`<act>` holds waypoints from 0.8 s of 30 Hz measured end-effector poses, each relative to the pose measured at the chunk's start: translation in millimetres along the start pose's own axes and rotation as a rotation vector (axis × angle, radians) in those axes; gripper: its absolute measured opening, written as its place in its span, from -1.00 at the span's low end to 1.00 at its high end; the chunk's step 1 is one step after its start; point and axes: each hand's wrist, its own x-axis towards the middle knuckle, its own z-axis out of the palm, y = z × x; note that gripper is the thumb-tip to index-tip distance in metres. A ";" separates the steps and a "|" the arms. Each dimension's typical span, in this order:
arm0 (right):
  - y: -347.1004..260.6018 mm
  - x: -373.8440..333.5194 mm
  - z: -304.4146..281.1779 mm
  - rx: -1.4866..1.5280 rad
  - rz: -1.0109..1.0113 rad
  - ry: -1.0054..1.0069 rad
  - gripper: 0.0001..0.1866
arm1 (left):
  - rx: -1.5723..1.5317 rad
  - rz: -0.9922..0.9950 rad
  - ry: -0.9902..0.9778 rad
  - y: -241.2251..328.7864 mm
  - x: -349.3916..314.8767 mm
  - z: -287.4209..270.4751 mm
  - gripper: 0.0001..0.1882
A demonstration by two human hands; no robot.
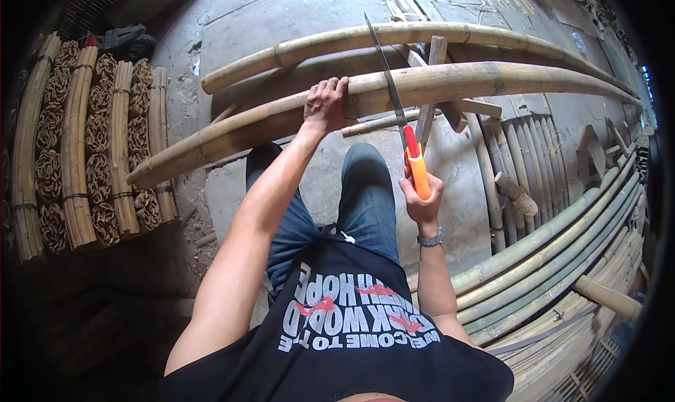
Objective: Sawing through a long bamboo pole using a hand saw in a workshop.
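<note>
A long, thick bamboo pole (450, 82) runs across in front of me, its near end low at the left. My left hand (326, 105) is closed over the top of this pole, left of the saw. In my closed right hand (424, 194) is the orange and red handle of a hand saw (394, 85). The saw's long blade lies across the pole, its tip pointing away from me and passing over a second bamboo pole (316, 45) behind. Whether the teeth have cut into the pole cannot be made out.
A wooden trestle (437, 50) stands beneath the poles near the saw. Tied bundles of bamboo strips (76, 149) are stacked at the left. Long green bamboo poles (513, 268) lie at the right, near a short wooden piece (517, 194) and a row of slats (527, 149).
</note>
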 end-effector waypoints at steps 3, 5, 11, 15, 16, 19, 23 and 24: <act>-1.9 0.5 1.8 0.018 -0.025 0.010 -0.84 | 0.020 -0.030 -0.087 -2.6 1.4 -3.9 0.09; -1.4 3.4 4.0 0.021 -0.037 0.016 -0.84 | 0.036 -0.030 -0.102 -5.0 6.7 -8.9 0.10; 5.5 2.0 -8.8 0.010 -0.097 0.127 -0.80 | -0.012 0.021 -0.174 11.7 34.2 -0.7 0.10; 44.2 -2.1 5.0 -0.177 -0.190 0.108 -0.67 | -0.082 0.066 -0.088 -20.5 10.9 23.8 0.27; 34.9 0.8 9.4 -0.074 -0.145 0.072 -0.67 | -0.079 0.036 -0.163 -27.9 12.1 17.3 0.27; 10.5 3.5 -6.4 -0.076 -0.062 -0.033 -0.65 | -0.004 -0.016 -0.160 -9.6 10.8 -13.2 0.22; 17.0 -3.8 -16.0 0.347 -0.055 -0.115 -0.68 | 0.010 0.024 -0.206 15.1 24.4 -23.1 0.11; 15.5 -6.0 -18.3 0.356 -0.055 -0.108 -0.69 | 0.025 0.022 -0.206 17.5 26.0 -24.0 0.11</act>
